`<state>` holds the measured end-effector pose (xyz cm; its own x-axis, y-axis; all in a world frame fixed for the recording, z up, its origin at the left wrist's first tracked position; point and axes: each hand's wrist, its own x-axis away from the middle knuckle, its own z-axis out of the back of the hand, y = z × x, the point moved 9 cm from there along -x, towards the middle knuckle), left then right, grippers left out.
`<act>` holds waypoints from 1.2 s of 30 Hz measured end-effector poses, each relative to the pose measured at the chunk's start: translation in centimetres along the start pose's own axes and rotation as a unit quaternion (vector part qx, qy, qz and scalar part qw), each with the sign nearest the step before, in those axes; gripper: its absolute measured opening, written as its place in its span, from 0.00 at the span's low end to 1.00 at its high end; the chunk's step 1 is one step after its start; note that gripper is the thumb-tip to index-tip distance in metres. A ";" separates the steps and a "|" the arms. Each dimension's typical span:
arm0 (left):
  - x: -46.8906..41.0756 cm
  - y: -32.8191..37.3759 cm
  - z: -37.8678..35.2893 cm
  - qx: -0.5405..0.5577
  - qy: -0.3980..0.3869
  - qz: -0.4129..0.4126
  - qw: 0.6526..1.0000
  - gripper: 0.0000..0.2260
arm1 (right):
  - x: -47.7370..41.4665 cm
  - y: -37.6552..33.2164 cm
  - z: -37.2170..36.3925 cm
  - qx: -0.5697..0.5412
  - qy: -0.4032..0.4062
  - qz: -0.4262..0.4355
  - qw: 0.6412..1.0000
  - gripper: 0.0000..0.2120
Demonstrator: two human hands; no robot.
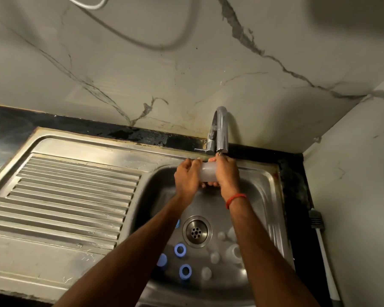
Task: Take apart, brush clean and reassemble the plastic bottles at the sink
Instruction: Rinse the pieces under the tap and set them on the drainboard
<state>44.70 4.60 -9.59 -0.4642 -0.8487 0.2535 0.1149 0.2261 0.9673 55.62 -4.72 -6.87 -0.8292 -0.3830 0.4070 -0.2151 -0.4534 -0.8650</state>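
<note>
left hand [187,176], right hand [226,173] fingers grasp bottle [207,172] under tap [221,129] | blue rings [176,251], clear parts [233,251] around drain [196,232]

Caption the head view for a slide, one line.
Left hand and right hand grip a translucent bottle under the faucet; blue rings and clear parts lie in the sink near the drain.

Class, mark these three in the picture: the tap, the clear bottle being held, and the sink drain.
Tap [222,131], head view, on the curved chrome spout.
Clear bottle [207,172], head view, on its exposed middle.
Sink drain [196,232], head view, on the strainer's centre.
</note>
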 end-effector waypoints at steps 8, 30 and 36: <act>0.2 -1.5 -2.3 0.031 -0.140 0.151 0.978 0.18 | 5.0 -4.2 -1.1 0.352 0.031 0.520 0.778 0.17; 1.3 0.0 -0.6 -0.190 -0.170 -0.042 0.966 0.09 | 4.8 -3.2 4.1 0.323 -0.074 0.248 0.910 0.18; 3.4 2.9 1.3 -0.273 -0.166 -0.125 0.939 0.09 | 8.0 -4.7 5.2 0.370 -0.030 0.289 0.882 0.22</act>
<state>42.35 2.99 -5.95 -0.7738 -0.6270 0.0893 0.3575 -0.3160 0.8788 52.67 -9.80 1.96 -0.6569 -0.7539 -0.0062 0.6489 -0.5612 -0.5139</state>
